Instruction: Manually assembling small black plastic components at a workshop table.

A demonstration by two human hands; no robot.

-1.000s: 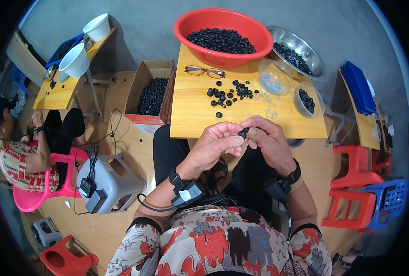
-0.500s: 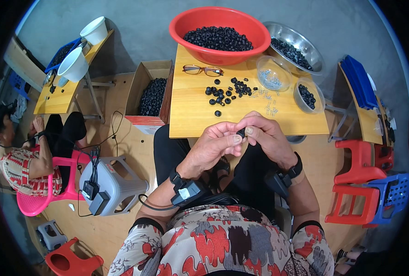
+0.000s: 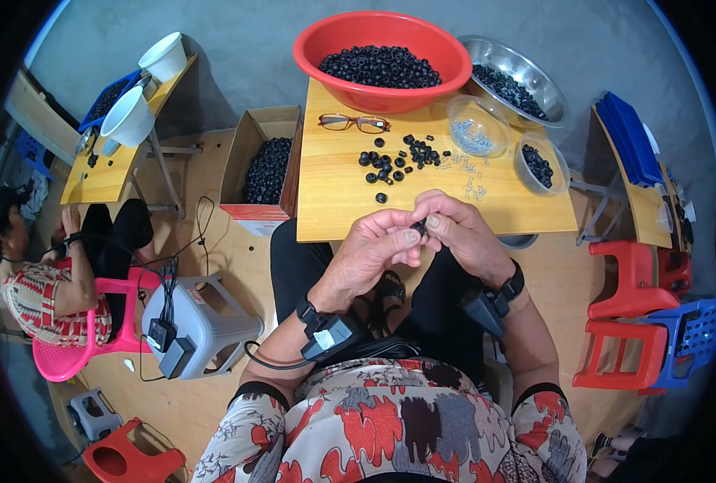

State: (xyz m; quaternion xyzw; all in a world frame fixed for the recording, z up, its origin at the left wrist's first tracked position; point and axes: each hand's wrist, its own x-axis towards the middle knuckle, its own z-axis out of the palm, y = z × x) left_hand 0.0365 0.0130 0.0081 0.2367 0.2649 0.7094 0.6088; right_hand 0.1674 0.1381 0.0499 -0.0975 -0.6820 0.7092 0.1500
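Just off the near edge of the wooden table [image 3: 326, 217], my two hands meet over my lap. A small black plastic part [image 3: 419, 228] is pinched between them, mostly covered by fingers. My left hand [image 3: 374, 249] grips it with thumb and fingertips. From the other side, the thumb and fingers of my right hand [image 3: 461, 232] close on the same part. Beyond them on the tabletop lie loose round black pieces [image 3: 384, 175], smaller black pieces [image 3: 422, 150] and scattered small metal screws or pins [image 3: 472, 183].
A red basin [image 3: 305, 76] of black pieces stands at the back, beside a steel bowl [image 3: 552, 88]. Two clear tubs [image 3: 493, 149] and eyeglasses [image 3: 354, 123] are on the table. Left are a carton [image 3: 237, 157], a grey stool [image 3: 205, 322] and a seated person [image 3: 60, 282].
My right fingers have shifted slightly around the small black part, and its position between the fingertips differs a little. Both hands stay together; the things on the table look unchanged.
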